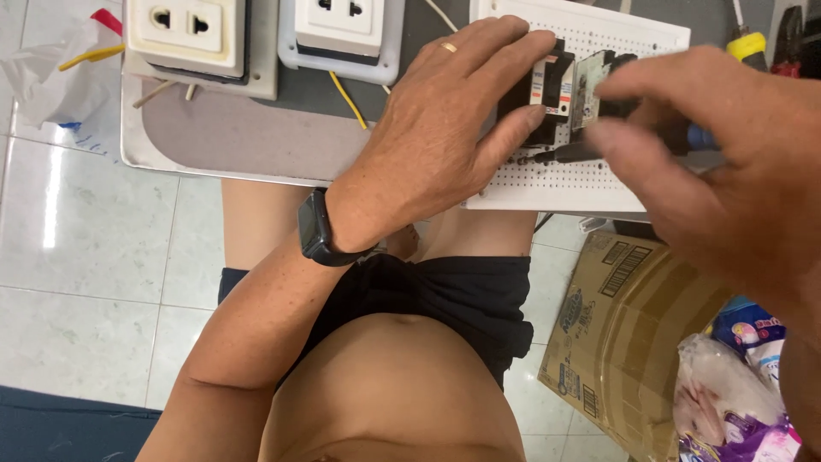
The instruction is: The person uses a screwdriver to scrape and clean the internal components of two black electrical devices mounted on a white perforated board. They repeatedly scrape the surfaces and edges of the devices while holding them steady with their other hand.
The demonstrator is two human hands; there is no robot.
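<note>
L hand (445,128): I press fingers on black breaker (547,94), on perforated board (590,180).
R hand (727,171): pinching screwdriver (581,151).
Risk: tip slips off screw, breaker shifts.

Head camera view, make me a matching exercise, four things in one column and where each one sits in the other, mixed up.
Things:
1. small black circuit breaker
2. brown cardboard box
3. black wrist watch
4. two cream wall sockets

Places:
A. on the tiled floor, lower right
B. on the left hand side wrist
C. on the white perforated board, under the left fingers
D. on the grey panel, upper left

Pairs: 1-C, 2-A, 3-B, 4-D
</note>
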